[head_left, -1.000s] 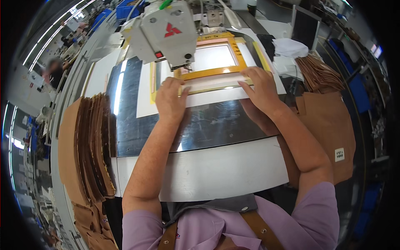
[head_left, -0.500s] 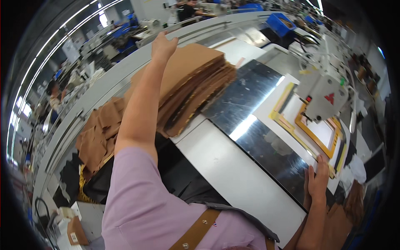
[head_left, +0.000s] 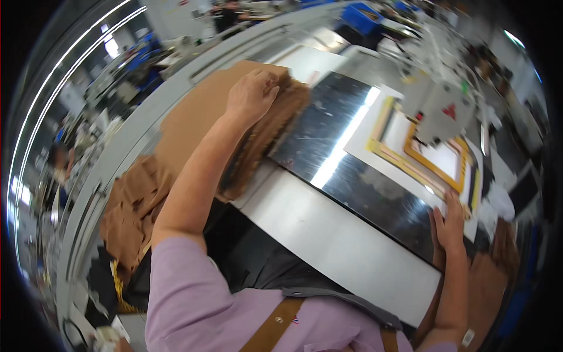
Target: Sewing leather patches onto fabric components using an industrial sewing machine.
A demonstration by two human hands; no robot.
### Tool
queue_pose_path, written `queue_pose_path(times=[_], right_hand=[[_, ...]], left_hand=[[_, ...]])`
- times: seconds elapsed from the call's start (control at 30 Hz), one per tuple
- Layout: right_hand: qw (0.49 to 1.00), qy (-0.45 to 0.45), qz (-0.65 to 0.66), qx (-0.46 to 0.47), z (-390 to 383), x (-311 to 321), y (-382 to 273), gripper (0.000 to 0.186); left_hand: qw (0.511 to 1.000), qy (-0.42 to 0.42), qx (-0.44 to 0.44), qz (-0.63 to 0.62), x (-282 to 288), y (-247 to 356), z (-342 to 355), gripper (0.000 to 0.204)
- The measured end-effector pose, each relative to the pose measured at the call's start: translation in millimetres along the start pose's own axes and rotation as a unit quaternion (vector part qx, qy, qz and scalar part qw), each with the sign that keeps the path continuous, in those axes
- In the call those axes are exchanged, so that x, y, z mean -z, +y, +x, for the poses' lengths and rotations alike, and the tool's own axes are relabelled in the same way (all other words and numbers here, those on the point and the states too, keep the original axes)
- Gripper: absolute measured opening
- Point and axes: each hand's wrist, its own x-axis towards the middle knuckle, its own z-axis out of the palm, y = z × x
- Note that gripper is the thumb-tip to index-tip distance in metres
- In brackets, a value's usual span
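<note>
My left hand (head_left: pixel 252 97) is over the inner edge of a stack of brown fabric or leather pieces (head_left: pixel 196 123), its fingers curled; what they hold is hidden. My right hand (head_left: pixel 450 226) rests with extended fingers at the lower right end of a pale-yellow frame (head_left: pixel 384 144) on a white sheet (head_left: pixel 363 146). An orange rectangular frame (head_left: pixel 434 161) lies within it under a grey machine head (head_left: pixel 441 105). Beneath them is a scratched shiny metal plate (head_left: pixel 311 129).
Crumpled brown pieces (head_left: pixel 132 202) lie left, more brown pieces (head_left: pixel 487 281) at lower right. A grey rail (head_left: pixel 94 205) borders the table. A blue bin (head_left: pixel 358 23) is at the back; blurred co-workers (head_left: pixel 226 14) sit beyond the rail.
The view has swung left. My left hand left the frame, reached over the brown stack's far side, then came back toward its inner edge, fingers curled. My right hand stayed at the frame.
</note>
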Motion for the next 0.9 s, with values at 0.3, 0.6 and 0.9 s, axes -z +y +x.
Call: queue_pose_path(times=[0.3, 0.6, 0.9], right_hand=[[0.997, -0.047, -0.045, -0.047, 13, 14, -16, 0.064], [0.997, -0.060, -0.011, -0.054, 12, 10, -11, 0.076], [0.991, -0.113, -0.021, -0.066, 27, 10, -13, 0.084]], left_hand=[[0.899, -0.244, -0.318, -0.177, -149, 214, -87, 0.069], [0.906, -0.208, -0.361, -0.077, -193, 243, -70, 0.089], [0.919, -0.223, -0.318, -0.068, -212, 254, -53, 0.102]])
